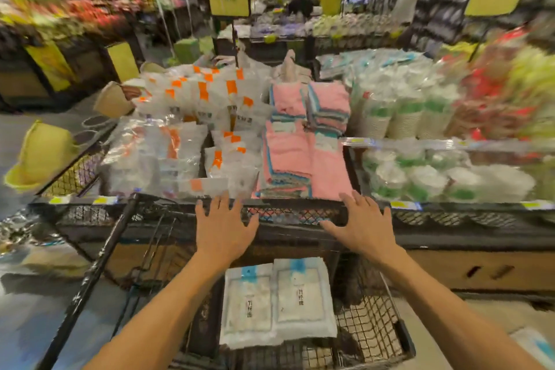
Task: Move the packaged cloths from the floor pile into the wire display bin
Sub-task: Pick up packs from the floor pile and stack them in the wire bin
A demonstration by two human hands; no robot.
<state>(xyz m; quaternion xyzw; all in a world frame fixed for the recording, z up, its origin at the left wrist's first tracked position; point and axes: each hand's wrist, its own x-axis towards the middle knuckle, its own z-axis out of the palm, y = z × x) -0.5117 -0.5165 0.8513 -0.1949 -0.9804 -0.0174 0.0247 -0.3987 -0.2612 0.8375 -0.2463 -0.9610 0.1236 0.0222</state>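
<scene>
Two flat white packaged cloths with blue top labels [277, 300] lie side by side in a low wire basket [372, 327] below my arms. Above it stands the wire display bin [297, 215], holding stacks of pink packaged cloths [303, 156] in its middle section. My left hand [223, 227] and my right hand [363, 224] hover with fingers spread over the bin's front rim, both holding nothing. The frame is blurred by motion.
White packs with orange labels [186, 117] fill the bin section to the left of the pink cloths. Stacks of white and green cups [414, 117] fill the section to the right. A yellow basket [42, 156] hangs at the left. A person stands far back.
</scene>
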